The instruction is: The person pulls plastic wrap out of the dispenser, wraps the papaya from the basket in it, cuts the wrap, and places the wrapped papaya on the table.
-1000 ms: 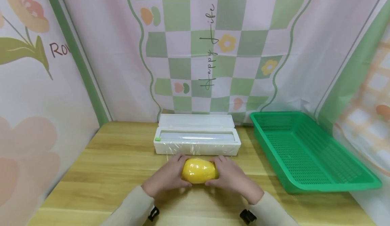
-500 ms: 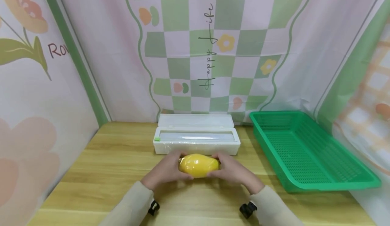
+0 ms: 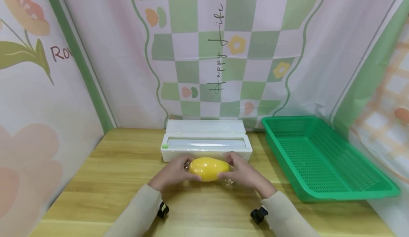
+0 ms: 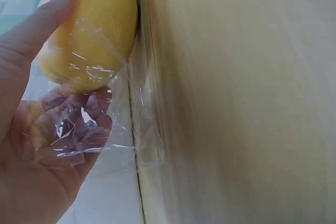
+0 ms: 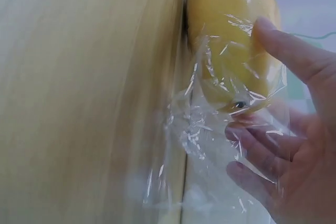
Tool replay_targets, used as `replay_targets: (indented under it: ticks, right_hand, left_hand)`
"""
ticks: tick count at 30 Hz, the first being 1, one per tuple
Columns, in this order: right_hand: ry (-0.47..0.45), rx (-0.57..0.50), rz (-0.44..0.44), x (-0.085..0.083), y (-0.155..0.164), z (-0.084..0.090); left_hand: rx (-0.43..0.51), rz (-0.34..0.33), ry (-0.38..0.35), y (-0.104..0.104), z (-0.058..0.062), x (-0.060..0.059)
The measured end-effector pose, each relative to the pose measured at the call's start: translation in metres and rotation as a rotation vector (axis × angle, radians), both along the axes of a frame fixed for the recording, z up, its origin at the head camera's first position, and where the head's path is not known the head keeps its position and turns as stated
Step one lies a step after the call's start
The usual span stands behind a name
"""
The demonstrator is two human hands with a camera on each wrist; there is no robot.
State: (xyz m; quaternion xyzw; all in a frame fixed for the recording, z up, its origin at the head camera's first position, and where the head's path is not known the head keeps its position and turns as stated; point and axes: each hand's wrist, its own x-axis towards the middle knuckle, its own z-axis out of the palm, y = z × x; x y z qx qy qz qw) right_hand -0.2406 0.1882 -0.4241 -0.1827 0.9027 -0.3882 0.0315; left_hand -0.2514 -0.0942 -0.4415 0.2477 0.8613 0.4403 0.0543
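2 hands [image 3: 207, 174] under "Happy Life" backdrop [image 3: 220, 48]

Yellow mango [image 3: 207, 168], green basket [image 3: 322, 159], white film box [image 3: 206, 144], green-and-white checked backdrop [image 3: 223, 45].

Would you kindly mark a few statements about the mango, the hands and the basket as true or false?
1. Both hands hold the mango. True: the left hand grips one end and the right hand the other.
2. The mango is bare. False: clear film is wrapped around it.
3. The mango lies in the basket. False: it is over the table, in front of the white film box; the basket stands to the right.
4. The film box is open. True: its lid stands back and the roll shows.
5. The basket is red. False: it is green.
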Motion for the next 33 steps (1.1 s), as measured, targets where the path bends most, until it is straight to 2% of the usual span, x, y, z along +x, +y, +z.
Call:
replay_targets:
  ticks: [11, 22, 33]
  right_hand:
    - [0.003, -0.023, -0.028, -0.011, 0.004, -0.004]
    - [-0.017, -0.055, 0.018, -0.020, 0.010, -0.009]
    - [0.008, -0.053, 0.040, -0.018, 0.009, -0.013]
  left_hand:
    - [0.045, -0.064, -0.012, -0.002, 0.000, -0.011]
    - [0.035, -0.059, -0.052, -0.003, 0.000, -0.015]
    - [0.034, -0.102, -0.004, -0.009, -0.008, -0.018]
